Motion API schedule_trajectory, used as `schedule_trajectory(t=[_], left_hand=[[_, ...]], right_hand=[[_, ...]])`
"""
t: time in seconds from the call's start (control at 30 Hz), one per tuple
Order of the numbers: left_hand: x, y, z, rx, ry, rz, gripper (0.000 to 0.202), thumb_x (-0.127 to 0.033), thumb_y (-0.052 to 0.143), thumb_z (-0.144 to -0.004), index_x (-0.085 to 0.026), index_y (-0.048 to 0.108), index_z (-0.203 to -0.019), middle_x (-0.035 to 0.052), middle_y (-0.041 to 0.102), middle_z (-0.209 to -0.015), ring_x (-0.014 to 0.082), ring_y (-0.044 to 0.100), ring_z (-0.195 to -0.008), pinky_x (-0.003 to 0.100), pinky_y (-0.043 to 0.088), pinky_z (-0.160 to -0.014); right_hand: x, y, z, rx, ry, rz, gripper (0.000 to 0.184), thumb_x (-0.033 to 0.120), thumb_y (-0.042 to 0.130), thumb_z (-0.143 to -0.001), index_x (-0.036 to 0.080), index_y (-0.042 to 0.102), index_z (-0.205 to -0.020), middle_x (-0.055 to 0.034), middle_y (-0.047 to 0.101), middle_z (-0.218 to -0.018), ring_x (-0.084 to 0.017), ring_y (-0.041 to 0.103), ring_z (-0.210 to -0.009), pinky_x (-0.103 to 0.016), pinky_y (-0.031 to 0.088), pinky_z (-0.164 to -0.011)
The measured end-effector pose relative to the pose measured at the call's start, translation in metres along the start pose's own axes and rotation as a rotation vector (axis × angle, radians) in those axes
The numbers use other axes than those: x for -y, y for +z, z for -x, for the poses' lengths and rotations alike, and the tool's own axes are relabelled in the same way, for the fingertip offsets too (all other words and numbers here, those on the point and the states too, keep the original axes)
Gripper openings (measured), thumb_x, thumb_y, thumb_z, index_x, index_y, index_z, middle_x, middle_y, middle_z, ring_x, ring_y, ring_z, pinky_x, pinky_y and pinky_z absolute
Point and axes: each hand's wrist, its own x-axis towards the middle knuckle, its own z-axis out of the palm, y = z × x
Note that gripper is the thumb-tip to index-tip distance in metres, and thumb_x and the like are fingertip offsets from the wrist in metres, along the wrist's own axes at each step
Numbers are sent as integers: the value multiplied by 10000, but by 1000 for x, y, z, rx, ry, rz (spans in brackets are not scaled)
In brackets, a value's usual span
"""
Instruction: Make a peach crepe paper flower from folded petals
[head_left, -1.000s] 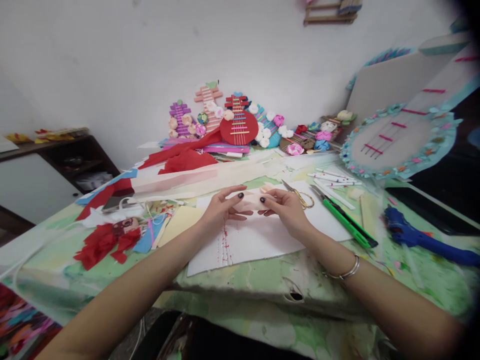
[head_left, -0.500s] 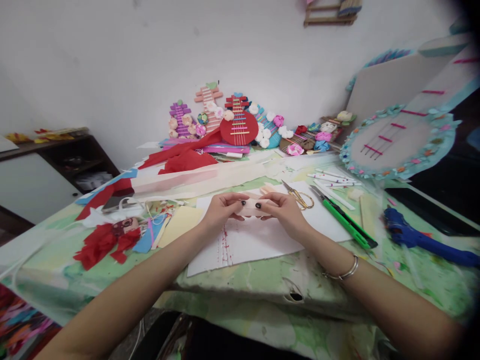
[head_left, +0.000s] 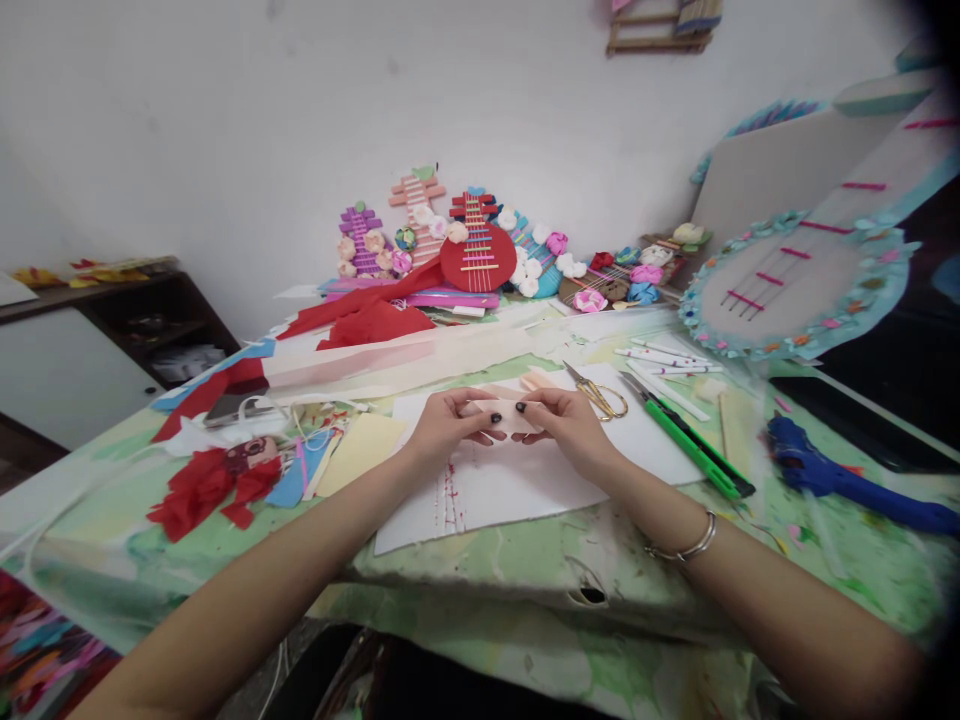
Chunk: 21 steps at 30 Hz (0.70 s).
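Between left grip [head_left: 444,424] and right grip [head_left: 570,424]: pale strip [head_left: 507,420], over the sheet [head_left: 540,488].
Strip risk: could tear or crease if the grips pull unevenly; looks thin.
Scissors [head_left: 587,385] risk: just beyond right grip, could get knocked if it swings outward.
Left grip: nearly together, pinching strip's left end.
Right grip: nearly together too, pinching strip's right end.

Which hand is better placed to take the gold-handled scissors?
Right hand, probably: the gold-handled metal scissors lie just beyond it, farther from the left hand. Both hold a thin pale strip.
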Motion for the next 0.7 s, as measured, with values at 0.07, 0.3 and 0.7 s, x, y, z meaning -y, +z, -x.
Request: schedule_trajectory(t=[0.07,0.3,0.7], left_hand=[[1,-1,-1,-3,6,-7,317,-270,768,-624,-113,649,-872,58,686,-637,206,685,-613,239,522,-531],[1,-4,-2,15,-18,-5,302,-294,765,-630,-97,643,-824,60,695,-674,183,679,-601,220,513,-525],[4,-14,-7,141,-12,226,301,-263,730,-682,-134,660,-945,77,718,-690,146,661,-527,188,481,-490]], right_hand=[[0,0,0,15,1,-3,268,398,667,-714,136,654,-769,-26,656,-663,-158,662,-580,-265,555,-539],[-4,-1,-1,38,-2,25,252,315,736,-649,121,659,-791,-34,667,-638,-144,645,-568,-246,536,-539],[3,-8,0,81,30,-268,206,199,715,-639,136,717,-835,-45,690,-633,-152,659,-594,-250,522,-582]])
